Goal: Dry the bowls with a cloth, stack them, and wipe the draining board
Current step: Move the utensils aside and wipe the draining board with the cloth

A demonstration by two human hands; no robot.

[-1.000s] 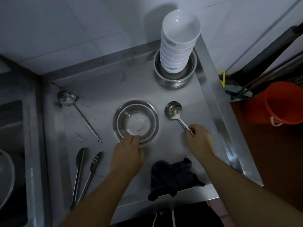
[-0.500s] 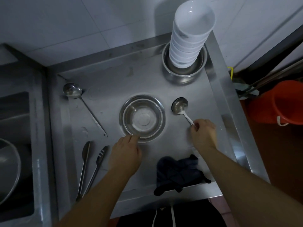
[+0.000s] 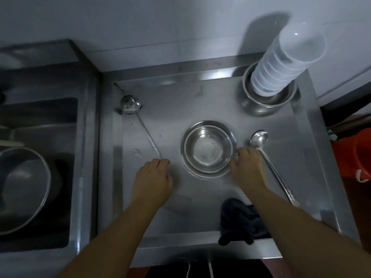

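A shallow steel bowl (image 3: 208, 149) sits in the middle of the steel draining board (image 3: 176, 101). My right hand (image 3: 249, 169) is at its right rim, fingers curled over the edge. My left hand (image 3: 154, 177) lies on the board left of the bowl, fingers loosely curled by the end of a ladle's handle, apart from the bowl. A leaning stack of several white bowls (image 3: 281, 63) stands in another steel bowl (image 3: 267, 105) at the back right corner. A dark cloth (image 3: 241, 221) lies crumpled at the front edge, partly under my right forearm.
A long ladle (image 3: 130, 103) lies along the board's left side. A steel spoon (image 3: 259, 138) lies right of the centre bowl. A sink (image 3: 40, 117) on the left holds a large steel bowl (image 3: 22, 189). A red bucket (image 3: 353, 157) stands beyond the right edge.
My right hand let go of the spoon and moved left to the bowl's rim. My left hand left the bowl's front rim and slid left toward the ladle handle. The view shifted.
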